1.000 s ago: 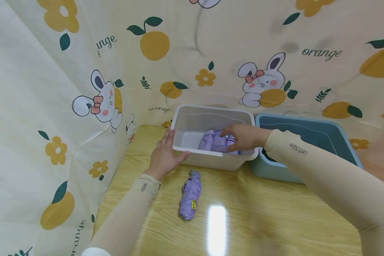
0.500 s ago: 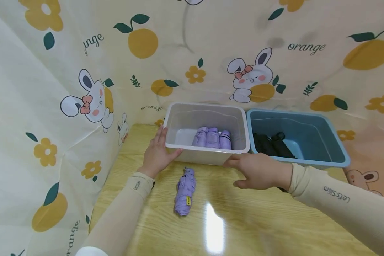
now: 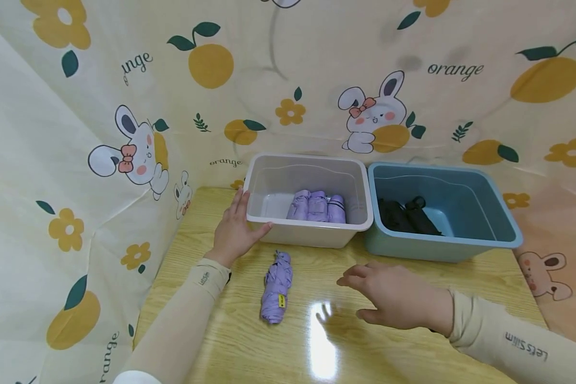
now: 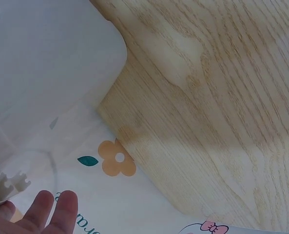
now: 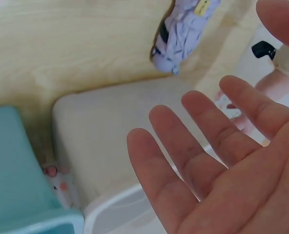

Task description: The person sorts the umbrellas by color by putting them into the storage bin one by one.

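My left hand [image 3: 233, 230] rests at the left front corner of the greyish-white bin [image 3: 312, 234], fingers extended along the outside of its rim. In the left wrist view, the fingertips [image 4: 64, 204] show beside the bin's corner. My right hand [image 3: 396, 295] is over the table in front of the bins, its fingers spread and holding nothing. Between the hands lies a rolled purple folding umbrella [image 3: 277, 288] with a yellow tag; the right wrist view shows this umbrella [image 5: 183, 34] beyond the fingers. Several similar purple umbrellas [image 3: 318, 207] stand side by side inside the white bin.
Close to the right of the white bin stands a blue bin [image 3: 446, 248] with black rolled items [image 3: 408, 217] at its left. Both bins are near the patterned cloth backdrop [image 3: 297, 64] behind the wooden table [image 3: 240, 341].
My right hand has come out of the white bin and moved toward me and right, leaving the purple umbrellas inside. The left hand stays at the bin's corner. The head view has shifted slightly.
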